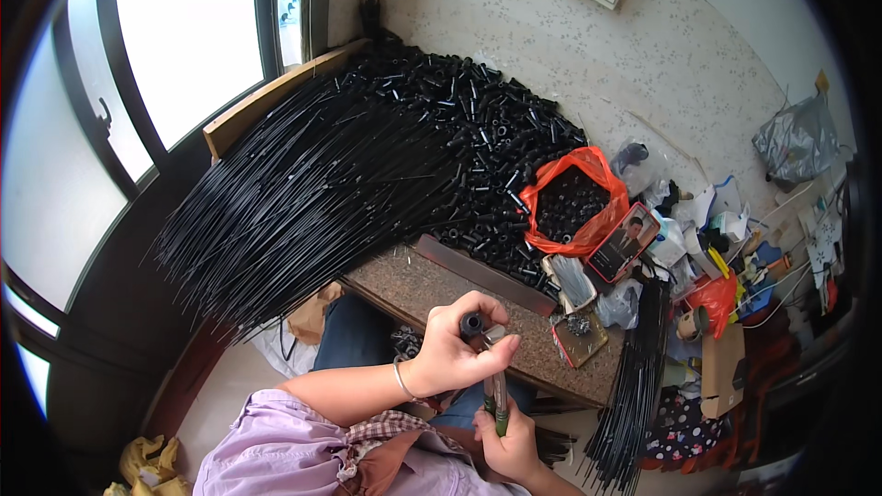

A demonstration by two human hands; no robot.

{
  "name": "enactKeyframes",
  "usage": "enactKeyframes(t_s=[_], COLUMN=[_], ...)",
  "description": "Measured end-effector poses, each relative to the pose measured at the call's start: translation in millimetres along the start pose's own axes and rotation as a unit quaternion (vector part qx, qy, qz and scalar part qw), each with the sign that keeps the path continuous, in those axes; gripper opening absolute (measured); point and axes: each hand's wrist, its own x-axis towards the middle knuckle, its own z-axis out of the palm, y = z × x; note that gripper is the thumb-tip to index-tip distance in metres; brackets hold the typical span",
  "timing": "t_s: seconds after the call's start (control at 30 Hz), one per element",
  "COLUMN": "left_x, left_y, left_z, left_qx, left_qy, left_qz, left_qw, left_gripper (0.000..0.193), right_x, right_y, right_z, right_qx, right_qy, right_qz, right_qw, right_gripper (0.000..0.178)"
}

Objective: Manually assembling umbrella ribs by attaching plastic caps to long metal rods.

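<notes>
My left hand is closed around a short black tubular part, its hollow end facing up above my fingers. Below it, my right hand grips the green handles of pliers. The plier jaws reach up to my left thumb and fingertips, beside the black part. What the jaws touch is too small to make out. Both hands are in front of the brown speckled tabletop, above my lap.
Long thin black rods lie fanned across the table's left, ends overhanging. Black tubular parts are heaped behind them, next to a red plastic bag of similar parts. A phone, small trays and clutter stand at right.
</notes>
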Motion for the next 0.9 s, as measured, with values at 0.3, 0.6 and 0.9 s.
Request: enactKeyframes(t_s=[0.3, 0.6, 0.9], left_x=[3.3, 10.9, -6.4], left_y=[-3.8, -0.9, 5.1], left_z=[-8.6, -12.7, -22.3], left_qx=[0.018, 0.005, -0.061], left_qy=[-0.028, -0.051, -0.097], left_qz=[0.034, -0.007, -0.075], left_qw=[0.999, 0.999, 0.991], left_gripper=[0.029, 0.029, 0.031], right_x=[2.4, 32.4, 45.8], right_y=[-1.5, 17.0, 126.7], right_z=[4.8, -35.5, -45.4], right_qx=[-0.004, -0.045, -0.407], right_qy=[0.014, -0.022, 0.099], right_qz=[0.006, 0.012, 0.13], right_qw=[1.0, 0.999, 0.899], right_gripper=[0.015, 0.021, 0.045])
